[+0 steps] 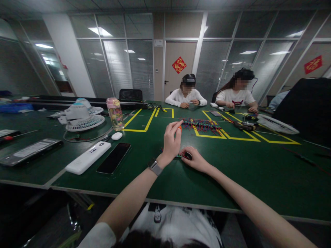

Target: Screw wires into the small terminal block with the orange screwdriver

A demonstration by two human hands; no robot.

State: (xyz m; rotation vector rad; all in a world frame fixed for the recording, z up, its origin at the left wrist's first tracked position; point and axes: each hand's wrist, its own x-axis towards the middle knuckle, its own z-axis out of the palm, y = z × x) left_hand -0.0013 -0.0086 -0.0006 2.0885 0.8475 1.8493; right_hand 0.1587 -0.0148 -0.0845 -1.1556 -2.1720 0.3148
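My left hand (171, 139) is raised above the green table (232, 179), fingers pinched round a small orange-tipped tool (180, 128), probably a screwdriver, held upright. A watch sits on that wrist. My right hand (194, 159) rests on the table just to the right, fingers pressed down on a small dark part (188, 156) with thin wires beside it. A bundle of red, blue and green wires (201, 124) lies beyond both hands, inside a yellow taped box.
A black phone (114, 157), a white power bank (88, 157), a white mouse (117, 136), a pink-lidded bottle (115, 114) and small fans (81, 117) lie left. A dark laptop (29, 151) sits far left. Two people sit at the far side; a fan grille (278, 124) lies right.
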